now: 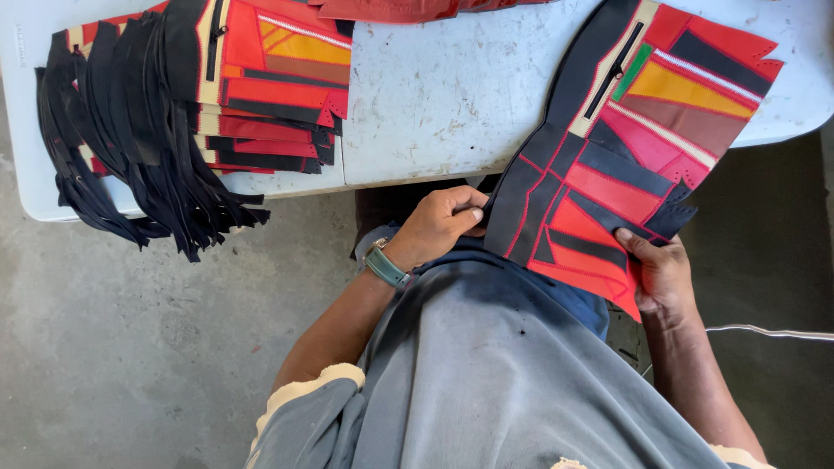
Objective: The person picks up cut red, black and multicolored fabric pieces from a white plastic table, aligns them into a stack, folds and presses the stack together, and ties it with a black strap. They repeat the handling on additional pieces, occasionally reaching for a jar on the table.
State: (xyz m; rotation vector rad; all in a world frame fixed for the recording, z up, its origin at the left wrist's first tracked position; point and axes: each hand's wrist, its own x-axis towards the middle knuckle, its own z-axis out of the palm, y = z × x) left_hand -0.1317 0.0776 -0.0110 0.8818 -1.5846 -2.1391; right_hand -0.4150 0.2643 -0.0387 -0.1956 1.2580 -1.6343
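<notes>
Patchwork leather panel [625, 148], red/black w/ zipper, lies half on tabletop [452, 95], near end hanging off edge. Left hand [439, 227] curled, pinching its left near edge; right hand [662, 276] grips near right corner, thumb on top. Looks light, floppy, grab by edges. Stack of similar panels [217, 104] far left.

Bright even daylight, soft shadows below the table edge, sharp focus, no glare
</notes>
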